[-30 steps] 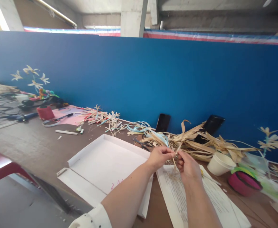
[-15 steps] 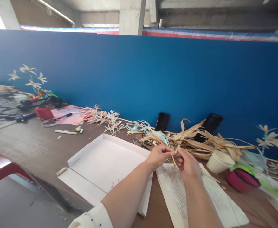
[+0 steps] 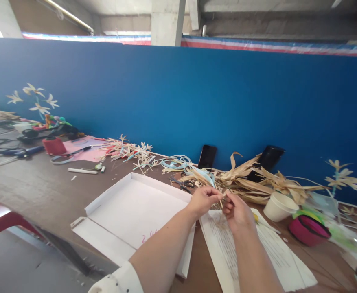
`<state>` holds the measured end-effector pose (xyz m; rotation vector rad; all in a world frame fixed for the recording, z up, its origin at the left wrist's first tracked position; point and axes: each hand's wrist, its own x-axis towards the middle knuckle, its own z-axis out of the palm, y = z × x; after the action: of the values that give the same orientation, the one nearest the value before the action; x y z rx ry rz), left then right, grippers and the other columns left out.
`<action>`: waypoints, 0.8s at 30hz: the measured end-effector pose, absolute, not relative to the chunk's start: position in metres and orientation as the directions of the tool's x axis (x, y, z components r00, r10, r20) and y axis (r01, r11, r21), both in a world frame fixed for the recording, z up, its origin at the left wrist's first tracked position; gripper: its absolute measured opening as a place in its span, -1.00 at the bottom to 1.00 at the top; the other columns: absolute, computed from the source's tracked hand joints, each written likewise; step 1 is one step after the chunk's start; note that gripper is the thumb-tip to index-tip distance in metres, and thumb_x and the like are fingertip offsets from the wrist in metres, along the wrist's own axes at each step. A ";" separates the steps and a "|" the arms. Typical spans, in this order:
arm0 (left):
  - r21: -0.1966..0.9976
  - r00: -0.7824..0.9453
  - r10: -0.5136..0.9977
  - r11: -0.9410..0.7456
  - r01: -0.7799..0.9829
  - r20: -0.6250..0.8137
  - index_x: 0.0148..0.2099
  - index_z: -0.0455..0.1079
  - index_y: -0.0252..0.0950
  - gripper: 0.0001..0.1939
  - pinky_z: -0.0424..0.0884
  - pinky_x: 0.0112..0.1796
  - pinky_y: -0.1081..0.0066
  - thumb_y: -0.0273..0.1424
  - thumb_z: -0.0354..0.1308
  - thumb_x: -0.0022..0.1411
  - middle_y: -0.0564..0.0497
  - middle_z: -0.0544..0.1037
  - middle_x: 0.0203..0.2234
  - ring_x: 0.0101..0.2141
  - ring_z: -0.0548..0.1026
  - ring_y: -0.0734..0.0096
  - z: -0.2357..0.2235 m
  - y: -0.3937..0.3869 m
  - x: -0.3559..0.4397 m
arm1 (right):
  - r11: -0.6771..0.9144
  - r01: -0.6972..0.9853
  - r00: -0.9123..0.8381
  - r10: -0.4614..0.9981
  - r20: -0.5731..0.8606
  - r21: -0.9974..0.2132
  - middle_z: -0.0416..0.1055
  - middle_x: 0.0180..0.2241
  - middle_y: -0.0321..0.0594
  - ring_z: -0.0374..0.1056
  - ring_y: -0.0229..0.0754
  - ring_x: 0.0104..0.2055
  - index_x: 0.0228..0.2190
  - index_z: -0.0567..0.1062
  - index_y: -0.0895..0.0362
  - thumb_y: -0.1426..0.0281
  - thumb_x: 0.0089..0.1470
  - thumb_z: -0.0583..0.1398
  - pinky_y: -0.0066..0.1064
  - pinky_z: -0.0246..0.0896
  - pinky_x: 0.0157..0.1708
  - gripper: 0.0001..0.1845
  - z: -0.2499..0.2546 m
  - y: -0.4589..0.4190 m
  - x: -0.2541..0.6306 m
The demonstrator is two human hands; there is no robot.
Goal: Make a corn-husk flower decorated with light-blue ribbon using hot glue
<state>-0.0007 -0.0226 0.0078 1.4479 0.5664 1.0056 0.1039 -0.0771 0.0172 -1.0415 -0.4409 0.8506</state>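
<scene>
Above far edge of printed paper [image 3: 276, 254], pinching thin strip [image 3: 223, 195] between closed fingertips of left hand [image 3: 203, 200] and right hand [image 3: 239, 215], equally near. Too covered by fingers to tell long axis or pointing direction. Just short of dry leaves [image 3: 244, 191], then blue partition [image 3: 135, 101].

We see a plain deep-blue partition [image 3: 172, 101], a banner [image 3: 272, 45] striped blue, white and red, a brown table [image 3: 44, 183], tan husks [image 3: 251, 183], a magenta pouch [image 3: 308, 230] with black edging, pink paper [image 3: 88, 149], and a white sleeve [image 3: 120, 280] with black dots.
</scene>
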 end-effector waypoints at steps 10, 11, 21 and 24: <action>0.952 0.495 0.822 -0.174 -0.253 0.282 -0.38 0.47 -0.38 -0.73 0.28 -0.26 0.44 -0.25 0.24 -0.04 0.00 0.48 -0.46 -0.38 0.38 0.44 0.008 -0.023 -0.001 | 0.224 -0.444 0.587 0.804 -0.093 -0.867 0.15 -0.67 -0.48 -0.02 -0.49 -0.70 -0.59 0.34 0.17 0.37 -0.31 0.35 -0.64 -0.13 -0.80 -0.73 0.018 -0.078 0.102; 0.951 0.493 0.822 -0.178 -0.252 0.284 -0.38 0.48 -0.38 -0.73 0.28 -0.26 0.44 -0.24 0.24 -0.04 -0.01 0.48 -0.46 -0.38 0.38 0.44 0.008 -0.023 -0.001 | 0.225 -0.446 0.585 0.805 -0.092 -0.866 0.15 -0.67 -0.48 -0.02 -0.49 -0.70 -0.59 0.35 0.17 0.37 -0.31 0.35 -0.64 -0.12 -0.80 -0.73 0.018 -0.078 0.102; 0.933 0.509 0.852 0.076 -0.353 0.123 -0.42 0.46 -0.40 -0.64 0.24 -0.34 0.44 -0.19 0.33 -0.18 0.05 0.43 -0.56 -0.50 0.32 0.54 0.010 -0.023 -0.002 | 0.242 -0.438 0.623 0.776 -0.099 -0.866 0.19 -0.57 -0.42 -0.01 -0.52 -0.67 -0.44 0.50 0.21 0.22 -0.21 0.32 -0.68 -0.10 -0.79 -0.67 0.016 -0.078 0.103; 0.903 0.508 0.858 0.155 -0.400 0.078 -0.43 0.45 -0.40 -0.60 0.20 -0.40 0.46 -0.17 0.35 -0.24 0.10 0.36 -0.65 -0.57 0.25 0.60 0.010 -0.021 -0.002 | 0.305 -0.422 0.675 0.734 -0.071 -0.854 0.20 -0.54 -0.40 0.00 -0.52 -0.66 -0.40 0.52 0.20 0.21 -0.19 0.31 -0.67 -0.10 -0.79 -0.67 0.018 -0.080 0.102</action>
<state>-0.0022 -0.0213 0.0096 1.0655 0.5234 0.9619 0.1021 -0.0798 0.0183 -0.9949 -0.3640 0.7875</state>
